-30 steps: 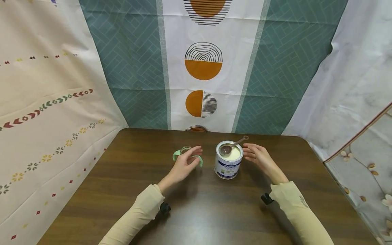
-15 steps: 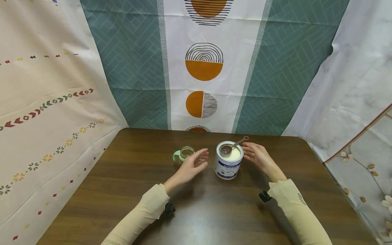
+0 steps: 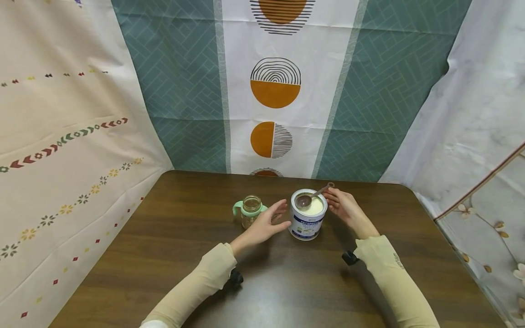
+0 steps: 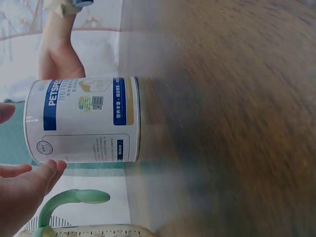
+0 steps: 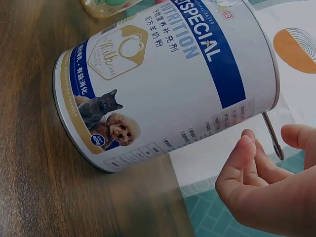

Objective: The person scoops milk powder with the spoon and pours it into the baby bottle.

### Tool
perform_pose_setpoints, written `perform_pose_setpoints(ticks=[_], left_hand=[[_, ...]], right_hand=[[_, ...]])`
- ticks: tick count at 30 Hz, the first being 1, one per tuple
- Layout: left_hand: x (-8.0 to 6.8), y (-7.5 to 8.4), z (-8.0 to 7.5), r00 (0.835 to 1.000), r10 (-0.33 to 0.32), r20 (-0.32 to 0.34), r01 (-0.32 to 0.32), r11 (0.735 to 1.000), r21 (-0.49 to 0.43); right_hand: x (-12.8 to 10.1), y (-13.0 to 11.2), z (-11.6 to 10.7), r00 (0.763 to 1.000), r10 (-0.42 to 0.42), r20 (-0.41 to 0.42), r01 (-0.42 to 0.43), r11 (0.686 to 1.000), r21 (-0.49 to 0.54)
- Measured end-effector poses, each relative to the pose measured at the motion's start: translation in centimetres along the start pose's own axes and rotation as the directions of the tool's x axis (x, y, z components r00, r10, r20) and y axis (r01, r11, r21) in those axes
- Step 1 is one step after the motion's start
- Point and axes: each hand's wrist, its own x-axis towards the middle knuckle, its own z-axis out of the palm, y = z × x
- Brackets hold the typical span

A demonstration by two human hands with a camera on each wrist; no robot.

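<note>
"Well, what lies between the 2 hands?"

"Between them is the can (image 3: 305, 228), upright on the brown table (image 3: 184, 223) and open at the top, pale cream contents showing within. Its label, seen clearly beside the right hand, reads PETSPECIAL and bears 1 dog and 1 cat."

"And the left hand (image 3: 263, 226)?"

"Thumb and fingers are spread, turned toward the can. Its fingertips appear at the near side of the wall (whether they touch, I cannot tell)."

"The right hand (image 3: 347, 211)?"

"At the opposite side of the can, level with its rim. The fingers are bent, the thumb parted from them; in the right wrist view, the end of the spoon (image 3: 304, 201) stands in that gap, with no pinch visible."

"How is the spoon placed?"

"Its bowl lies over the can's mouth, away from the right hand; its handle slants out past the rim to that hand's fingertips."

"What stands behind the left hand?"

"A jar (image 3: 249, 219), upright, with a green collar and handles, just beyond that hand on its outer side and partly hidden by it. Farther beyond both hands hangs the patterned cloth (image 3: 188, 114), with orange-and-black circles on white between green panels."
</note>
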Motion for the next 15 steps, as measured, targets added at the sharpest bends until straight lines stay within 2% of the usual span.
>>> perform_pose_setpoints(ticks=[7, 15], left_hand=[[1.6, -3.7, 0.9, 0.997, -0.042, -0.06, 0.043, 0.999, 0.019], [2.3, -4.0, 1.4, 0.994, -0.089, -0.06, 0.089, 0.996, -0.005]], right_hand=[[0.2, 0.0, 0.2, 1.0, -0.026, 0.005, 0.026, 0.999, 0.036], [-0.3, -0.4, 0.7, 0.996, -0.084, 0.006, 0.084, 0.995, 0.06]])
